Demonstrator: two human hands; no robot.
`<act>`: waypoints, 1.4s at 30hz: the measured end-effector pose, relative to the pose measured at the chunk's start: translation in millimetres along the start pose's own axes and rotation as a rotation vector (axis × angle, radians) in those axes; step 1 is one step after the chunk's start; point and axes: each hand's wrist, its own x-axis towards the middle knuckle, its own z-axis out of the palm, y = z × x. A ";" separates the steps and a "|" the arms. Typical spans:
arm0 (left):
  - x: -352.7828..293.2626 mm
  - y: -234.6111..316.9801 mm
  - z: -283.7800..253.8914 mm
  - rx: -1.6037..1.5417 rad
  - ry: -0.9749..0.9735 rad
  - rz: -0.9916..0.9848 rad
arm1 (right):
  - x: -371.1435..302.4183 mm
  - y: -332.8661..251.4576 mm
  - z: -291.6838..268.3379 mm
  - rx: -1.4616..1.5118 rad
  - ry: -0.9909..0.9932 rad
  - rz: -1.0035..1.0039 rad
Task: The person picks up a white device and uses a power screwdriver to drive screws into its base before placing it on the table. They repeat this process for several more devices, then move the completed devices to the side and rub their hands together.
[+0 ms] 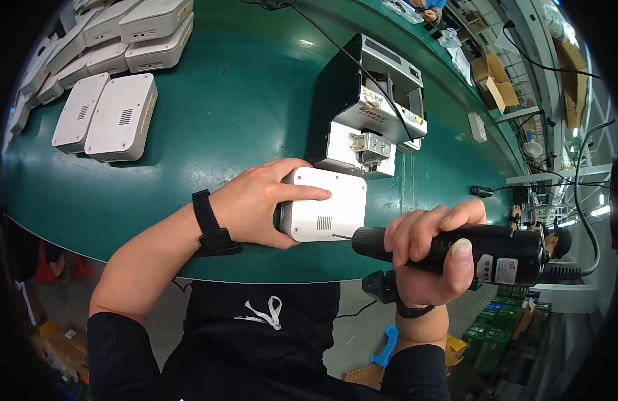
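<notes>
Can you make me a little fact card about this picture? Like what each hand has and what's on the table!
Left hand: the left hand holds a white box, one finger stretched over its top
Right hand: the right hand grips a black power screwdriver
Screwdriver tip: at the box's near edge; I can't tell if it touches
Table: green table
Behind the box: black and silver machine
Far left: stacked white boxes, with two loose boxes side by side in front
</notes>
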 end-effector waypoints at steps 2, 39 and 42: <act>-0.8 -1.1 0.2 -0.001 0.003 -0.004 | 0.9 1.6 -0.7 0.026 0.009 0.010; -4.3 -0.9 8.5 0.060 0.047 0.006 | 0.1 -27.8 39.1 0.166 -0.054 0.064; -4.4 -0.1 8.1 0.048 0.044 -0.002 | -0.7 -18.6 46.3 0.120 -0.063 0.048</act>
